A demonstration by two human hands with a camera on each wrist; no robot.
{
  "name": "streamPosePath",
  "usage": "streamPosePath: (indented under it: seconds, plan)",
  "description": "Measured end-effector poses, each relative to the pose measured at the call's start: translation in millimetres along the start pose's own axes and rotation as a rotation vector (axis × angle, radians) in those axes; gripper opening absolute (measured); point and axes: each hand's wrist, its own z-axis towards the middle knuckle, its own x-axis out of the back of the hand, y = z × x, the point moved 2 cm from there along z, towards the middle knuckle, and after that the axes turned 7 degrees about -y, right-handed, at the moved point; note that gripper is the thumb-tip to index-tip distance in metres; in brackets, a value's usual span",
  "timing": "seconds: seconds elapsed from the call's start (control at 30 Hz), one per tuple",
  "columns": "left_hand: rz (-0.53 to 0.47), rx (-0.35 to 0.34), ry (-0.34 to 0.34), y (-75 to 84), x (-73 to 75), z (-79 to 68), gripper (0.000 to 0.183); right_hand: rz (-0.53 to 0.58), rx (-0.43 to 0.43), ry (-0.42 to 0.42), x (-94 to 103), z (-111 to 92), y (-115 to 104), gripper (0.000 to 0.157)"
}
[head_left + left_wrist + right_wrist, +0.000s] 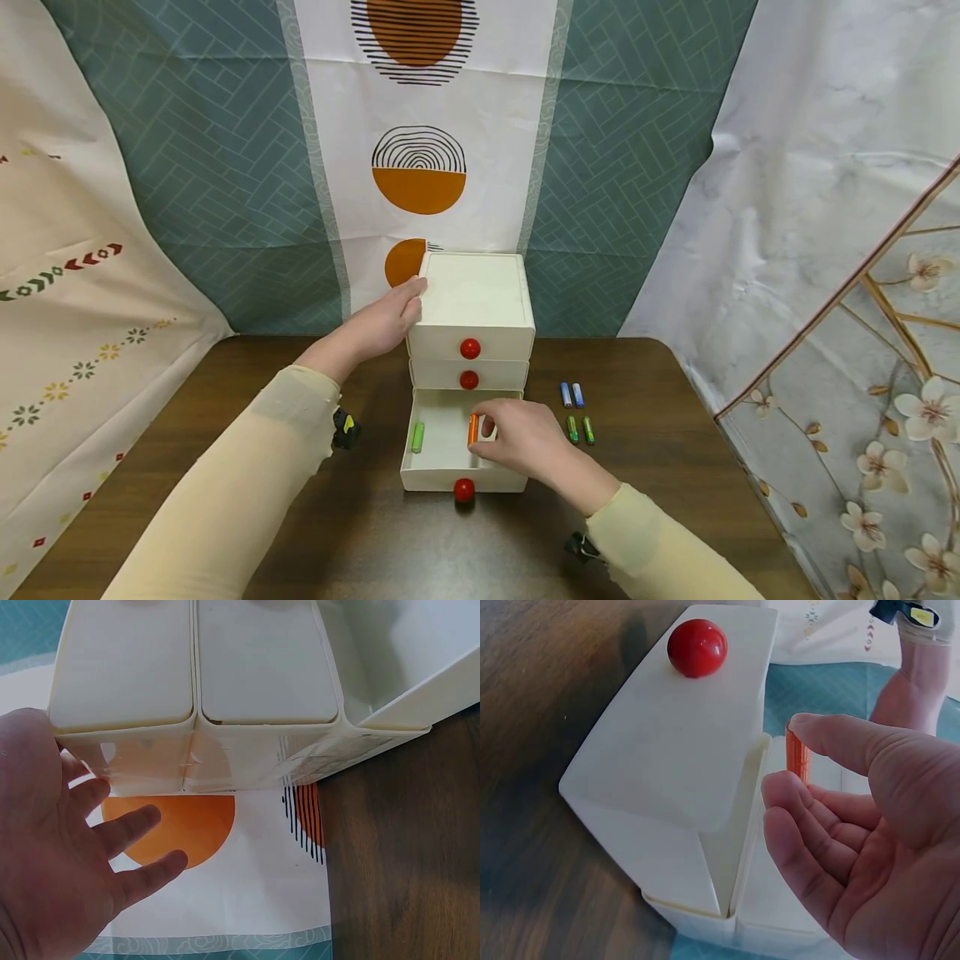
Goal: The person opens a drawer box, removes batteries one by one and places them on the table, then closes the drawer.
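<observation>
Over the pulled-out bottom drawer [442, 477] of a white drawer unit [474, 287], my right hand [528, 442] pinches an orange battery [798, 756] between thumb and fingers. A light green battery [417, 437] lies inside that drawer at its left side. Against the unit's upper left side rests my left hand [382, 323]; in the left wrist view its fingers [154, 877] are spread and hold nothing. The two upper drawers are closed, each with a red knob [470, 348]. A red knob [697, 648] also sits on the bottom drawer's front.
Right of the unit, two blue batteries [572, 395] and two green batteries [581, 430] lie on the dark wooden table [645, 467]. A patterned cloth [637, 167] hangs behind the unit.
</observation>
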Motion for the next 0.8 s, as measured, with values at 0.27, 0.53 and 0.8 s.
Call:
streamPosePath:
  seconds: [0.27, 0.53, 0.8]
  plan:
    - [0.001, 0.002, -0.001, -0.5, 0.1, 0.1, 0.065, 0.018, -0.019, 0.034, 8.3, -14, 12, 0.027]
    - [-0.002, 0.000, 0.000, 1.4, 0.9, -2.6, 0.064, 0.028, -0.067, 0.043, 12.8, -25, 23, 0.033]
    - [-0.001, -0.009, 0.001, -0.3, 0.2, -1.2, 0.064, 0.014, -0.100, 0.058, 15.2, -35, 36, 0.035]
